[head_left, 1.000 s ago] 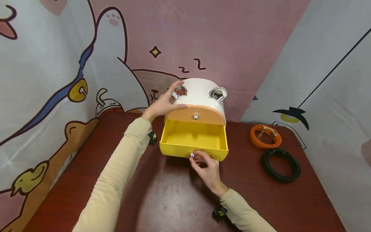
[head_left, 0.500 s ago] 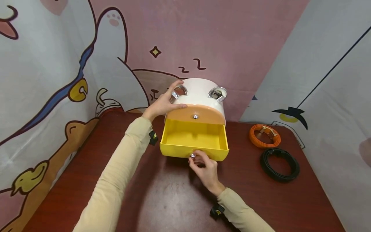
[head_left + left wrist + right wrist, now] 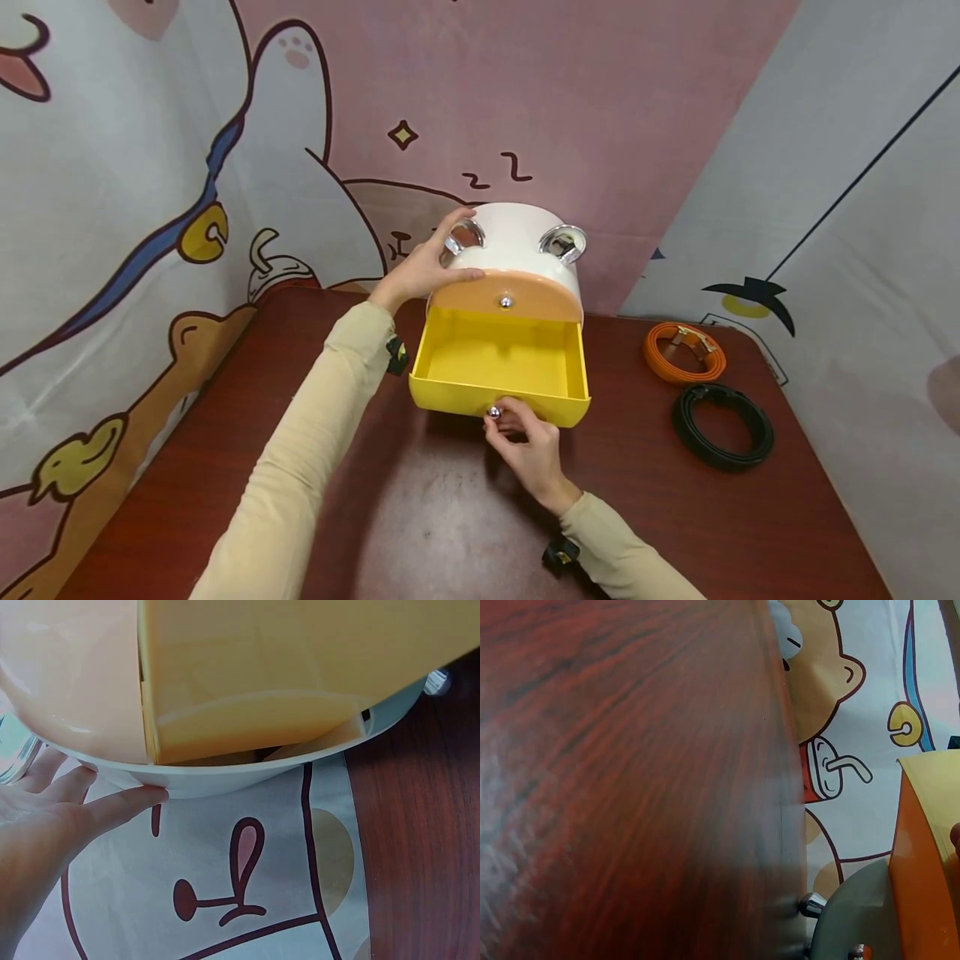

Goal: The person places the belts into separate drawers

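A white drawer box (image 3: 517, 229) with silver round eyes and a peach upper drawer front (image 3: 480, 293) stands at the table's back. Its yellow lower drawer (image 3: 495, 350) is pulled out and bare inside. My left hand (image 3: 420, 271) holds the box's left side around one eye, thumb at the peach front's edge. In the left wrist view, fingers (image 3: 124, 806) press against the white rim. My right hand (image 3: 528, 450) pinches the silver knob (image 3: 493, 412) on the yellow drawer. The right wrist view has the drawer (image 3: 922, 847) at its right edge, the hand mostly hidden.
On the right of the brown table (image 3: 450, 517) lie a coiled orange belt (image 3: 660, 358) and, just nearer, a coiled black belt (image 3: 693, 433). A cartoon-printed cloth (image 3: 600, 100) hangs close behind the box and along both sides.
The yellow drawer has come slightly farther out toward me, with my right hand on its knob. My left hand stays in place on the box.
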`<state>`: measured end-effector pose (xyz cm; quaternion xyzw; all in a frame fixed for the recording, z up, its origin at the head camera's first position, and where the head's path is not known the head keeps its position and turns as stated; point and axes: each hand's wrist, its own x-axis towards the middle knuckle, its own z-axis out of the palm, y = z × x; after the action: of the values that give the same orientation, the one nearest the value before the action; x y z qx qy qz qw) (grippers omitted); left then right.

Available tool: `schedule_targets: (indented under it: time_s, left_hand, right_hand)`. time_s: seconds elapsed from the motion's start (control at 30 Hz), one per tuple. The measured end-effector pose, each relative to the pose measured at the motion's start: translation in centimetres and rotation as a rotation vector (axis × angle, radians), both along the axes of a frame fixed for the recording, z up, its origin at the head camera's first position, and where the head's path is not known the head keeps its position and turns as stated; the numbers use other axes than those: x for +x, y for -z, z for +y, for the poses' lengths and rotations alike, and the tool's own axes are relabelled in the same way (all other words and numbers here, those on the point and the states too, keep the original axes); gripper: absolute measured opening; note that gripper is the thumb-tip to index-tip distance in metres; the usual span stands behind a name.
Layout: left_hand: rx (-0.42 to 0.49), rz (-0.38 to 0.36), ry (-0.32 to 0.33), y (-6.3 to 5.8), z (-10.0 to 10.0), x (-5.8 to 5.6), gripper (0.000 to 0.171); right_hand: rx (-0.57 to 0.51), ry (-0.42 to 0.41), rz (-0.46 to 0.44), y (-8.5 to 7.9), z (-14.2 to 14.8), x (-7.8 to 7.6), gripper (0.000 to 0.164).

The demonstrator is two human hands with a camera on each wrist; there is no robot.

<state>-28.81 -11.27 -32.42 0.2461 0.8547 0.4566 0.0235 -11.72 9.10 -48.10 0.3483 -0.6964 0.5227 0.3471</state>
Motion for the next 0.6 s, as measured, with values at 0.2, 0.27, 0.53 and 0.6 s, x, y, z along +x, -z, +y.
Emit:
schedule_targets:
  time_s: [0.2, 0.27, 0.53, 0.6]
  left_hand:
    - [0.000, 0.005, 0.003, 0.10, -0.07, -0.10, 0.095]
    - [0.002, 0.008, 0.007, 0.11, -0.11, -0.13, 0.095]
    - [-0.004, 0.015, 0.004, 0.21, -0.11, -0.23, 0.095]
    - [0.000, 0.012, 0.004, 0.25, -0.11, -0.24, 0.096]
  right_hand:
    - [0.000, 0.003, 0.031, 0.33, 0.15, 0.08, 0.028]
    - [0.003, 0.004, 0.043, 0.44, 0.21, 0.11, 0.025]
    - [0.003, -0.006, 0.051, 0.44, 0.17, 0.25, 0.021]
    - [0.004, -0.010, 0.051, 0.48, 0.18, 0.24, 0.021]
